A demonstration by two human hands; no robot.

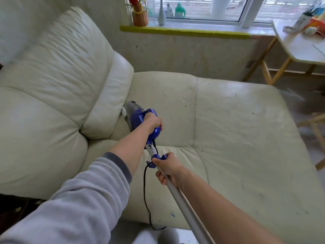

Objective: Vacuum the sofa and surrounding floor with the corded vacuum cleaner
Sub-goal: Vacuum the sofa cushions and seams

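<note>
Windowsill (202,26) held a pale slim vase (161,14), a woven flower basket (140,17) at its left end and a clear glass (151,14) between them. Green detergent bottle (180,10) stood behind the pane. White folding table (297,50) at right carried blurred clutter near its back edge.

The sofa (228,120) looks like cream leather or an imitation, smooth with a soft sheen, creased on the back cushions. The vacuum cleaner (149,118) has a glossy blue plastic body and a matt silver tube, probably metal. The sleeve (79,199) is soft grey fleecy cloth. The side table (274,67) has bare pale wooden legs.
</note>
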